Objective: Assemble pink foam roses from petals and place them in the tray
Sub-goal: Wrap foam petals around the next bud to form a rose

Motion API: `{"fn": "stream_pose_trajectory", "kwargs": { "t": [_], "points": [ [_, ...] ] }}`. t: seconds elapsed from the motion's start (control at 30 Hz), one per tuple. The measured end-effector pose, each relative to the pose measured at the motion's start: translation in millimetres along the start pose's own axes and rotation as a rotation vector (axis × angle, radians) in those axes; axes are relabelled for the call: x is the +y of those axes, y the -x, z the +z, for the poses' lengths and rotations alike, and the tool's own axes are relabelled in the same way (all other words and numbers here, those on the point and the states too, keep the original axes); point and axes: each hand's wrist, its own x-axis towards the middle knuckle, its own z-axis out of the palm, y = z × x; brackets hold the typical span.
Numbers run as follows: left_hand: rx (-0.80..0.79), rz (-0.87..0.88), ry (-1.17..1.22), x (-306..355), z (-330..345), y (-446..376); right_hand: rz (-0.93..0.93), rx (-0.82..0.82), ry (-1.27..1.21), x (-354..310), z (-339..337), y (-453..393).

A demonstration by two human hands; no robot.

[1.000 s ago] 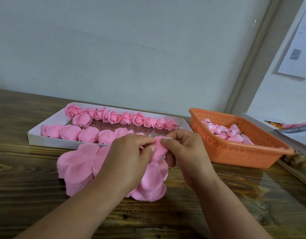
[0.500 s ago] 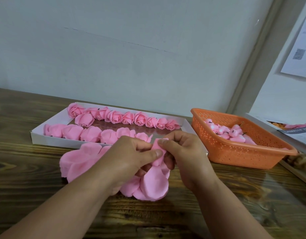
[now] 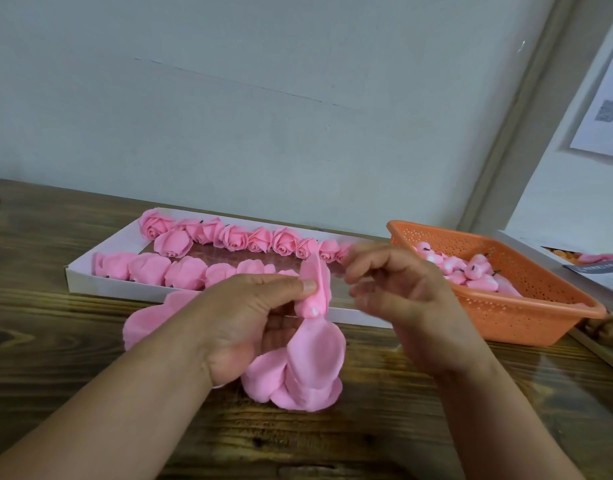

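Left hand (image 3: 249, 317) pinches a soft pink foam petal strip (image 3: 310, 344) near its upper end, thumb pressing the rolled part, the loose petals hanging down onto the dark wooden bench (image 3: 402, 427). Right hand (image 3: 402, 299) hovers just beside it, fingers loosely curled and blurred; it appears to hold nothing, though the blur makes that hard to call. So this rose looks only partly rolled, with most of its petals unwrapped.

Behind the hands, the shallow white cardboard tray (image 3: 101, 287) is well stocked: a back row of finished pink foam roses (image 3: 260, 239) running nearly its full length, and a front row of rounder pink pieces (image 3: 149, 270) reaching roughly halfway, with bare tray floor to the right of them. Room left, then.

A flat pile of spare pink petal sheets (image 3: 142, 323) lies on the bench under the left forearm, and the orange perforated plastic basket (image 3: 506, 313) on the right holds small pink buds (image 3: 471, 273). Plenty of material waiting, so I'd judge the job somewhere past midway, with this rose to finish and place.
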Motion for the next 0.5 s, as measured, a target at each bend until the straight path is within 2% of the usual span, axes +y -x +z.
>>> {"fn": "stream_pose_trajectory", "kwargs": {
  "t": [0.1,0.17,0.5],
  "points": [
    [-0.011,-0.042,0.088,0.9,-1.9,-1.4,-0.03,-0.265,0.187,-5.2,5.0,1.7],
    [-0.008,-0.064,0.147,1.1,-2.8,-2.2,-0.013,-0.32,0.277,-5.9,9.9,1.6],
    [-0.07,-0.045,-0.001,0.4,0.4,0.7,0.009,-0.01,0.116,-1.0,24.9,1.3]
  ]
}}
